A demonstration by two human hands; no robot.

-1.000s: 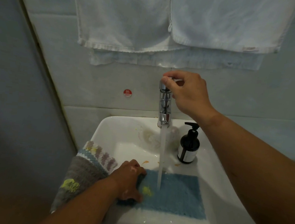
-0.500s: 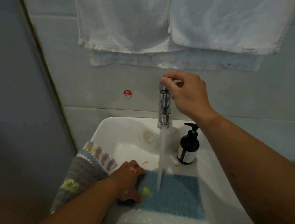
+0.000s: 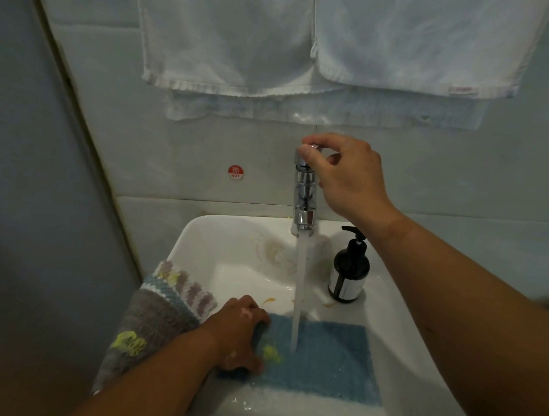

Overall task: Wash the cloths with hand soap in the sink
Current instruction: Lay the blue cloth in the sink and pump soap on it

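A blue cloth (image 3: 323, 362) with a yellow stain lies flat in the white sink (image 3: 230, 247), and water from the chrome tap (image 3: 305, 197) runs onto it. My left hand (image 3: 240, 333) grips the cloth's left edge. My right hand (image 3: 344, 177) pinches the knob on top of the tap. A grey cloth (image 3: 149, 322) with a striped border and yellow stains hangs over the sink's left rim. A dark soap pump bottle (image 3: 348, 272) stands on the rim, right of the tap.
White towels (image 3: 312, 40) hang on the tiled wall above the tap. A round red HOT sticker (image 3: 235, 172) is on the tile left of the tap. Orange specks lie on the basin floor. A grey wall closes in on the left.
Nothing has visibly changed; both hands stay where they were and the water keeps running.
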